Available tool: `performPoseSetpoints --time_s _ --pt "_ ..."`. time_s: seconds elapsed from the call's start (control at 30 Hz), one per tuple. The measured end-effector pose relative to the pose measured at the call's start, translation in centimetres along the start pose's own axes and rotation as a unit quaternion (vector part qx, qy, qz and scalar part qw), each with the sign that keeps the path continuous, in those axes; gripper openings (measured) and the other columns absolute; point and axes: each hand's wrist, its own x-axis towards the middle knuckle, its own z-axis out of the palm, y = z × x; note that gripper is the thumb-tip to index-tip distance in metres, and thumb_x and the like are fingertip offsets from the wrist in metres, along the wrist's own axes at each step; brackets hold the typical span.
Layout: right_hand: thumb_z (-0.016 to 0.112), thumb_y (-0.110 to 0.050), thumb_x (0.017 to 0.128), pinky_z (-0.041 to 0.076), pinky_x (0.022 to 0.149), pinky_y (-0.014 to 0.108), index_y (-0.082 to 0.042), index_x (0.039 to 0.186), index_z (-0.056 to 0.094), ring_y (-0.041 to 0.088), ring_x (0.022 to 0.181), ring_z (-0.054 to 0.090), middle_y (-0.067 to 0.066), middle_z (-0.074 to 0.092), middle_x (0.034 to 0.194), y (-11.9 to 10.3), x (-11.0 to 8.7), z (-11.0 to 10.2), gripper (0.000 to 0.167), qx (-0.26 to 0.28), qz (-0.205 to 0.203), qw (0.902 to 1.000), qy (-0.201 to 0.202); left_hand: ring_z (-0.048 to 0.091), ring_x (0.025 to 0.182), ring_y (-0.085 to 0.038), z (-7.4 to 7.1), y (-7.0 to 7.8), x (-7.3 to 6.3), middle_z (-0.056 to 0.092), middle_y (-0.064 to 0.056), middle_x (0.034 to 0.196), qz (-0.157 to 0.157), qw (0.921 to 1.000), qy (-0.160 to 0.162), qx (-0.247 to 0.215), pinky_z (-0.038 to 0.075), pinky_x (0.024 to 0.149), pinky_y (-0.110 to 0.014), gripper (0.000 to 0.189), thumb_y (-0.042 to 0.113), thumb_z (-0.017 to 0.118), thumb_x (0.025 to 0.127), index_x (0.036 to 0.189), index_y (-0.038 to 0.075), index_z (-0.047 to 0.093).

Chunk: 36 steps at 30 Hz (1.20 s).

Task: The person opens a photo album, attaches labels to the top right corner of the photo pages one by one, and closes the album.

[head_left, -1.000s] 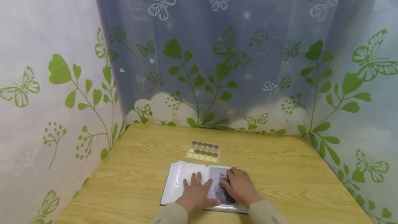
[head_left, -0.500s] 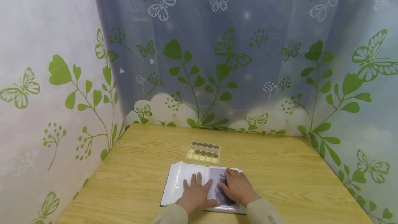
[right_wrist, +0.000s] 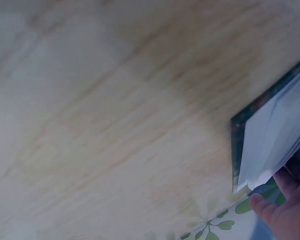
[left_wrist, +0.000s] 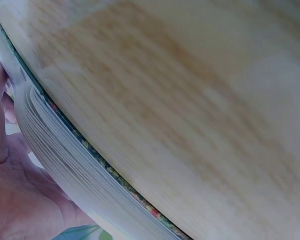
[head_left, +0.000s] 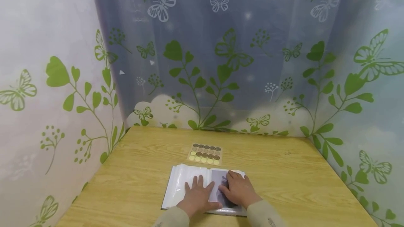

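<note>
An open photo album (head_left: 181, 181) with white sleeve pages lies on the table. Its right page holds a photo (head_left: 217, 178) of a dark, animal-like figure, mostly covered by my right hand. My left hand (head_left: 197, 195) rests on the album with fingers spread, its thumb reaching across the photo's lower left. Over the right part of that page, my right hand (head_left: 240, 187) touches the photo with its fingers slightly bent. In the left wrist view the stacked page edges (left_wrist: 65, 155) show above a dark patterned cover. The album's corner (right_wrist: 270, 125) appears near my right hand in the right wrist view.
A sheet of round stickers (head_left: 205, 153), in dark brown, tan and pale yellow rows, lies just beyond the album. The wood-grain table (head_left: 284, 178) ends at hanging curtains (head_left: 189, 80) printed with green leaves and butterflies at the back and both sides.
My right hand has slid slightly left across the photo page. My left hand stays in place on the album. The head view has shifted a little.
</note>
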Motion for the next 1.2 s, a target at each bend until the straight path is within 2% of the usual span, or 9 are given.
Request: performPoseSetpoints --time_s 0.3,0.57,0.8,1.2 --pt "0.051 -0.052 0.098 0.033 0.109 0.060 0.009 0.139 0.049 0.041 0.134 0.043 0.023 0.046 0.146 -0.3 0.0 0.3 0.073 -0.007 -0.001 0.9999 0.009 0.031 0.140 -0.048 -0.1 0.0 -0.1 0.036 -0.029 0.151 0.002 1.0000 0.003 0.004 0.028 0.106 -0.071 0.088 0.074 0.063 0.078 0.146 0.018 0.051" --pt "0.046 -0.051 0.101 0.030 0.109 0.062 0.010 0.140 0.047 0.042 0.134 0.042 0.025 0.045 0.146 -0.4 -0.3 1.0 0.072 0.001 -0.007 0.9994 0.034 0.031 0.140 -0.048 -0.1 0.0 -0.1 0.036 -0.030 0.151 0.001 1.0000 0.003 -0.003 0.027 0.106 -0.071 0.087 0.073 0.064 0.078 0.145 0.018 0.052" --pt "0.048 -0.050 0.101 0.027 0.110 0.064 0.010 0.140 0.046 0.041 0.136 0.041 0.026 0.043 0.147 -0.3 -0.4 1.2 0.072 -0.002 -0.009 0.9986 0.052 0.030 0.140 -0.048 -0.2 0.0 -0.1 0.035 -0.030 0.151 0.001 1.0000 0.001 0.001 0.027 0.106 -0.071 0.088 0.073 0.063 0.079 0.146 0.018 0.051" --pt "0.049 -0.050 0.100 0.028 0.109 0.065 0.008 0.139 0.049 0.041 0.135 0.042 0.024 0.046 0.145 0.0 -1.2 0.9 0.070 -0.004 -0.016 0.9978 0.063 0.031 0.140 -0.048 0.0 -0.1 0.0 0.035 -0.030 0.151 0.002 1.0000 0.001 0.004 0.027 0.106 -0.071 0.087 0.074 0.062 0.079 0.146 0.019 0.051"
